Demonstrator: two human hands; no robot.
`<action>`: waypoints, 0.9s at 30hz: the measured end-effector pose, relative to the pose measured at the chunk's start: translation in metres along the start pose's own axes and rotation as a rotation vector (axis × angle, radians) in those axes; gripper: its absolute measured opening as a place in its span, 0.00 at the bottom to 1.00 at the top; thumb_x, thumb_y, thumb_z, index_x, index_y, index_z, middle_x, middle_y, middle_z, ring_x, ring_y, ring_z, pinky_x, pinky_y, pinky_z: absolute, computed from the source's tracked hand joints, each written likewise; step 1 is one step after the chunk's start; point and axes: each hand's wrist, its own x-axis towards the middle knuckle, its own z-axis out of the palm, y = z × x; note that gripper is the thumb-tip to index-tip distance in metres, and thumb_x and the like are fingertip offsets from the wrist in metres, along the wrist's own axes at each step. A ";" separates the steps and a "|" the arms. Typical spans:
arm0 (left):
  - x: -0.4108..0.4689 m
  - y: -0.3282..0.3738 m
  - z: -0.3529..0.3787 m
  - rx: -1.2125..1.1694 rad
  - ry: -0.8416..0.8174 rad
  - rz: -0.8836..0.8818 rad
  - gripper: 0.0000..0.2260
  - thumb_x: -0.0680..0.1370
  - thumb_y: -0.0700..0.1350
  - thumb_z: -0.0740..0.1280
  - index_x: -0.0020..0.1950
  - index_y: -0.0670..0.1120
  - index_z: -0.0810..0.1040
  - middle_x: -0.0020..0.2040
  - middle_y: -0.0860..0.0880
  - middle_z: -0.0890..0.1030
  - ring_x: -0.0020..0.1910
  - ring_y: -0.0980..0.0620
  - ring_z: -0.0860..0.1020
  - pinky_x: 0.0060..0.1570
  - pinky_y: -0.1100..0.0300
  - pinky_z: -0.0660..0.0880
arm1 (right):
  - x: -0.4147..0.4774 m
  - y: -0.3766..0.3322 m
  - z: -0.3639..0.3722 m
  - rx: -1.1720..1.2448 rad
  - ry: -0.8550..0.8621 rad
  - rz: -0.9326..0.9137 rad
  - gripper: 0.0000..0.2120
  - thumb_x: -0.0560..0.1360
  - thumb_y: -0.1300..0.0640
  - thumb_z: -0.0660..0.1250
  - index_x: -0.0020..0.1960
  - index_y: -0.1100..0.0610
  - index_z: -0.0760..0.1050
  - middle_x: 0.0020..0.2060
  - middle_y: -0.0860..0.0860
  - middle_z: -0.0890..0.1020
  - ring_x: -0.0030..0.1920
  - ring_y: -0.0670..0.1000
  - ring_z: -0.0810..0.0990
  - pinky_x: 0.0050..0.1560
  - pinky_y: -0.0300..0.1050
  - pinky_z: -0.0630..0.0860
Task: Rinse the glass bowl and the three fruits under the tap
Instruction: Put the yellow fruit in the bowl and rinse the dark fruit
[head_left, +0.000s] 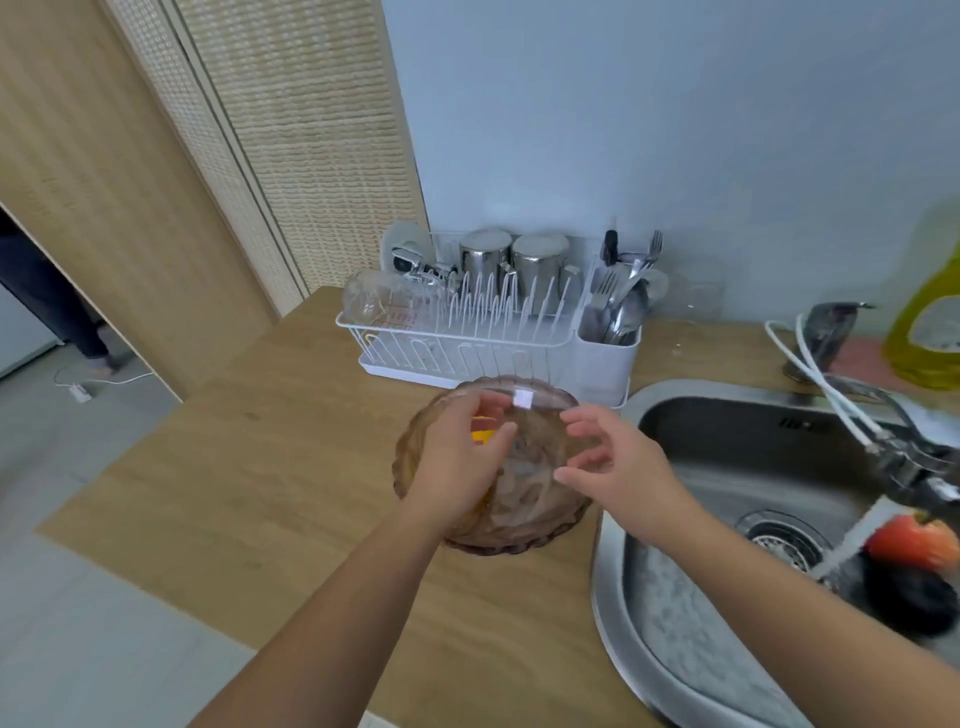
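A brownish glass bowl (524, 499) with a scalloped rim sits on the wooden counter left of the sink. My left hand (457, 457) reaches into it, its fingers curled round an orange fruit (483, 434) that is mostly hidden. Over the bowl's right side hovers my right hand (608, 462), fingers spread and holding nothing. A red apple (911, 540) lies in the steel sink (727, 447) beside a dark round fruit (909, 597). Water runs from the tap (904, 467) next to the apple.
A white dish rack (467, 332) with steel cups, a glass jug and cutlery stands behind the bowl. A yellow bottle (930, 317) stands at the back right. The counter (260, 467) edge drops to the floor at left, where a person's leg shows.
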 end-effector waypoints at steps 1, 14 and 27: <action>-0.007 0.010 0.013 -0.007 -0.038 0.036 0.08 0.76 0.41 0.69 0.54 0.49 0.78 0.50 0.56 0.80 0.50 0.60 0.78 0.49 0.69 0.74 | -0.013 0.005 -0.015 0.032 0.003 0.012 0.19 0.69 0.61 0.75 0.55 0.46 0.75 0.49 0.45 0.79 0.42 0.46 0.81 0.44 0.37 0.76; -0.079 0.062 0.243 -0.085 -0.808 0.063 0.09 0.75 0.42 0.70 0.52 0.52 0.77 0.51 0.51 0.78 0.47 0.56 0.78 0.45 0.66 0.75 | -0.162 0.130 -0.191 -0.122 0.345 0.502 0.10 0.69 0.62 0.74 0.47 0.51 0.79 0.45 0.50 0.82 0.44 0.50 0.81 0.47 0.42 0.79; -0.051 0.036 0.376 -0.086 -0.917 -0.278 0.25 0.76 0.40 0.69 0.70 0.55 0.68 0.61 0.44 0.76 0.58 0.49 0.75 0.59 0.56 0.73 | -0.113 0.238 -0.220 -0.104 0.357 0.765 0.33 0.67 0.60 0.75 0.69 0.55 0.65 0.63 0.56 0.73 0.60 0.54 0.75 0.59 0.46 0.72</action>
